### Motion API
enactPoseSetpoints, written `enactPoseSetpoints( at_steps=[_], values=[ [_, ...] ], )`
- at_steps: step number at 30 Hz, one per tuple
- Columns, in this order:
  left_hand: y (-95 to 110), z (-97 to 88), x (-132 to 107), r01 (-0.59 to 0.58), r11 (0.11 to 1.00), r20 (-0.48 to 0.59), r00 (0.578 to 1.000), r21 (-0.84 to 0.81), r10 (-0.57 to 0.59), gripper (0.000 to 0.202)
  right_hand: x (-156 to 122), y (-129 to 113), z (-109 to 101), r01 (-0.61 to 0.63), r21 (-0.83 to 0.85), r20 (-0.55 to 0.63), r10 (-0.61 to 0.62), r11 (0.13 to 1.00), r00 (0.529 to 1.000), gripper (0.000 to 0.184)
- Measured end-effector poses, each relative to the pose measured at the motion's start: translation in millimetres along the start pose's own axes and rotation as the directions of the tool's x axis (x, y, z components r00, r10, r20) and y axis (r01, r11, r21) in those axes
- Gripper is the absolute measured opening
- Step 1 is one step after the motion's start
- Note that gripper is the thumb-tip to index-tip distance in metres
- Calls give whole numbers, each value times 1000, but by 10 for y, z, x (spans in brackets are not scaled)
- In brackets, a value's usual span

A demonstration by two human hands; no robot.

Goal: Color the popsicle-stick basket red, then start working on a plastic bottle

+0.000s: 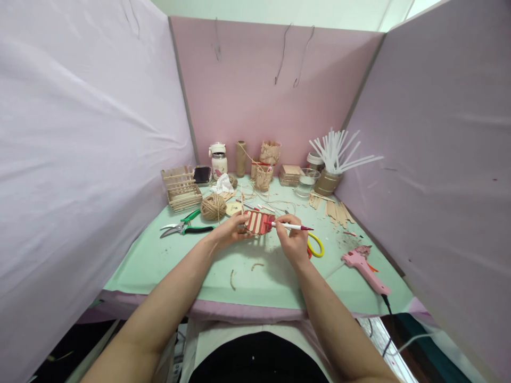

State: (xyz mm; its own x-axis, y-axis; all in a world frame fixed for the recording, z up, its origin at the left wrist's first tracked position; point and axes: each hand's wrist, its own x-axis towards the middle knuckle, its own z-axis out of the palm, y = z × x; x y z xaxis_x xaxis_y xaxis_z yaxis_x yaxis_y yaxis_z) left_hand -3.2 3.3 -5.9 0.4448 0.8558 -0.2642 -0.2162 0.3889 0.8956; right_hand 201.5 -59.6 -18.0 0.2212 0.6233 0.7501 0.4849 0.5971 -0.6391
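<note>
My left hand [232, 227] grips the left side of a small round craft piece [258, 222] striped in red and pale wood, with a twine-like edge. In my right hand [293, 239] is a white marker [288, 226] with a dark red end. The marker's tip meets the striped face at its right side, where the red is densest. My fingers partly hide the piece's left edge. A ball of jute twine [213, 207] and green-handled pruning shears [186, 229] lie left of my left hand. Yellow-handled scissors [315, 245] are partly covered by my right hand.
A pink glue gun [365, 268] with its cord lies at the right. Behind it are flat wooden sticks [337, 213], a pot of white glue sticks [328, 183] and a water bowl [306, 183]. A stick-built rack [181, 191] and a bottle [219, 162] stand at the back left.
</note>
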Motion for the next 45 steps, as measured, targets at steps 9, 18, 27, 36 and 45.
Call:
enactPoseSetpoints(
  at_steps=[9, 18, 27, 36, 45],
  values=[
    [26, -11, -15, 11, 1000, 7, 1000, -2, -11, 60, 4, -41, -19, 25, -10, 70, -24, 1000, 997, 17],
    [21, -8, -6, 10, 1000, -4, 1000, -14, -10, 56, 2, -41, -19, 35, 7, 87, -35, 999, 996, 17],
    [57, -47, -5, 13, 998, -3, 1000, -57, -13, 53, 28, -8, -3, -73, 276, -73, 97, 958, 993, 21],
    [89, -32, 10, -62, 991, -116, 992, -122, 48, 54, 19, 69, 46, -242, 325, 40, 242, 914, 969, 29],
    [79, -33, 14, -58, 993, -129, 991, -106, 44, 57, 8, 4, -21, -200, 313, 83, 184, 928, 980, 28]
  ],
)
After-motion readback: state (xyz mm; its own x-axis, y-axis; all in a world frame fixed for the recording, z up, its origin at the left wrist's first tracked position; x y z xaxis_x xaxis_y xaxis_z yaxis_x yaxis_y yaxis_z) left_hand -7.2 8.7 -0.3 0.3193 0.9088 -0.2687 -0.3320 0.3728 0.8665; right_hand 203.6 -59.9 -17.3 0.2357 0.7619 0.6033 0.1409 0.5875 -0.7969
